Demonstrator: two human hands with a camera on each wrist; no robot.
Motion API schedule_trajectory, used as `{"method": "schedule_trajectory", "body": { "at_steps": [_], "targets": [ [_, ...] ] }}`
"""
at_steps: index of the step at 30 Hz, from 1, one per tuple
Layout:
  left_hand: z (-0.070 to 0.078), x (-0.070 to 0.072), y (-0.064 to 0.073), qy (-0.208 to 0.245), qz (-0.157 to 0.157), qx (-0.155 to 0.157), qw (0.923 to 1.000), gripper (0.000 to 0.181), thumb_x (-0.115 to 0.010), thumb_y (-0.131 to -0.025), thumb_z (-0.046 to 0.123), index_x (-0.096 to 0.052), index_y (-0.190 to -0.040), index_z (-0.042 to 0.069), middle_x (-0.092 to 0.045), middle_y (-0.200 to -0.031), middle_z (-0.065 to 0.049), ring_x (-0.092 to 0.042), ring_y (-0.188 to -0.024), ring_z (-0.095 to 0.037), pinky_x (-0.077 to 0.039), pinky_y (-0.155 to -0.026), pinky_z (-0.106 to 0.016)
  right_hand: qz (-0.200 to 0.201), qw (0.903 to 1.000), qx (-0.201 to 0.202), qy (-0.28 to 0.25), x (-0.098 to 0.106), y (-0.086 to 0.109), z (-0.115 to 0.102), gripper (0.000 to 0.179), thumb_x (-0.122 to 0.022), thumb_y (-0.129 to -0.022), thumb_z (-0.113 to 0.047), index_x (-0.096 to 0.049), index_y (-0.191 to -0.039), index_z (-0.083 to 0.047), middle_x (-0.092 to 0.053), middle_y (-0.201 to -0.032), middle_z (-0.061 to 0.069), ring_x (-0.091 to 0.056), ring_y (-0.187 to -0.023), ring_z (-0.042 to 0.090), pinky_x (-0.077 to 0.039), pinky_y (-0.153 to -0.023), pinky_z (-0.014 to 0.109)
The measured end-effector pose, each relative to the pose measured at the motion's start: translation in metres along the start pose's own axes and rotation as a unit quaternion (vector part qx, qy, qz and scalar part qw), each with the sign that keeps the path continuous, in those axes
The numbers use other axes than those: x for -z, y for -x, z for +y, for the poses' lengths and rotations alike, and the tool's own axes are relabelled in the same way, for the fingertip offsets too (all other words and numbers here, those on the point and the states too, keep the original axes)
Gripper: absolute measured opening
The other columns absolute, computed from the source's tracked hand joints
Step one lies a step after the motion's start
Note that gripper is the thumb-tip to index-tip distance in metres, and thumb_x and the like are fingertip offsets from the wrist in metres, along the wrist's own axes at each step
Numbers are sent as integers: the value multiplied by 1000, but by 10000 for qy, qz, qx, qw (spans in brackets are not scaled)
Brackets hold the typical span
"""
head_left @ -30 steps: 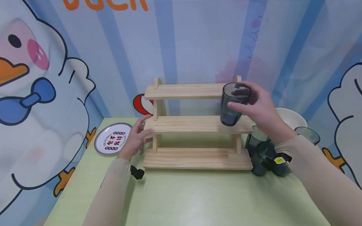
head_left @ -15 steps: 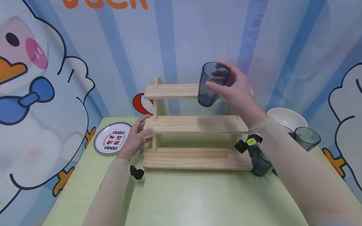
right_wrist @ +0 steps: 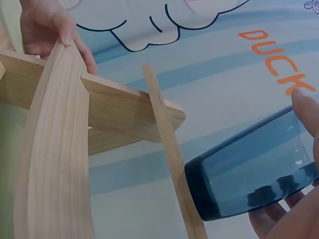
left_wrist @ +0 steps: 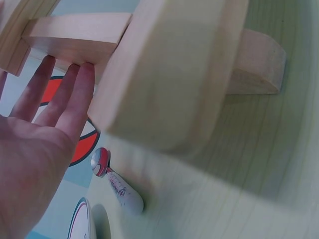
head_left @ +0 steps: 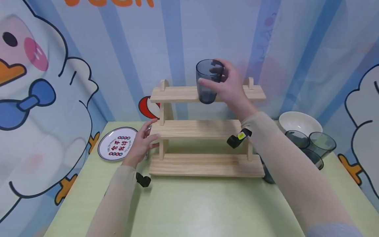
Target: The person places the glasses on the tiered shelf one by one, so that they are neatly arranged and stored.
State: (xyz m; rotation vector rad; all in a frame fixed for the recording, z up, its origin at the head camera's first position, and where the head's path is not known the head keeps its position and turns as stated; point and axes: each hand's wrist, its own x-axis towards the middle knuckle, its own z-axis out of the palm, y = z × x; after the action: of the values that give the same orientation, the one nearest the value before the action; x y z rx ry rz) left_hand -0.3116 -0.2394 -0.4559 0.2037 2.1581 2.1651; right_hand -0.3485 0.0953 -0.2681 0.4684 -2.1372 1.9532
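A three-tier wooden display rack [head_left: 204, 128] stands on the table. My left hand [head_left: 139, 144] holds the left end of its middle shelf, thumb at the front and fingers behind. The left wrist view shows the fingertips [left_wrist: 85, 74] against a wooden upright. My right hand [head_left: 232, 86] grips a dark, see-through drinking glass [head_left: 207, 92] from the right side. The glass is upright, level with the top shelf and near its middle. In the right wrist view its base overlaps a shelf edge [right_wrist: 174, 159]; whether it bears on the wood I cannot tell.
Right of the rack stand several more dark glasses [head_left: 322, 144], partly hidden by my right forearm, and a white bowl [head_left: 300, 121] behind them. A white printed plate [head_left: 118, 144] lies left of the rack, with a spoon [left_wrist: 122, 191] nearby. A cartoon curtain [head_left: 204, 33] hangs behind.
My right hand has carried the glass up and leftward from above the middle shelf's right end to the top shelf's middle. My left hand stays on the rack.
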Motion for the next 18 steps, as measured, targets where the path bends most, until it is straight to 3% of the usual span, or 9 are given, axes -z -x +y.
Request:
{"method": "schedule_trajectory", "body": {
  "at_steps": [8,18],
  "targets": [
    [0,0,-1,-7,41,41,10000,70,-68,-102,13,-36,-163,24,-39,-164,-13,-46,-142,-39,-51,-104,-64,-89,9995,-297,64,-9,-5,-4,79,-87,-87,-30,-44,-152,-22,-58,-144,8,-59,-124,22,-51,-106,48],
    [1,0,-1,-32,68,80,9999,71,-68,-101,12,-36,-164,24,-38,-165,-13,-45,-143,-39,-51,-104,-63,-18,9950,-736,674,-15,-19,-5,87,-88,-85,-42,-42,-158,-31,-48,-154,7,-52,-132,21,-52,-106,46]
  ]
}}
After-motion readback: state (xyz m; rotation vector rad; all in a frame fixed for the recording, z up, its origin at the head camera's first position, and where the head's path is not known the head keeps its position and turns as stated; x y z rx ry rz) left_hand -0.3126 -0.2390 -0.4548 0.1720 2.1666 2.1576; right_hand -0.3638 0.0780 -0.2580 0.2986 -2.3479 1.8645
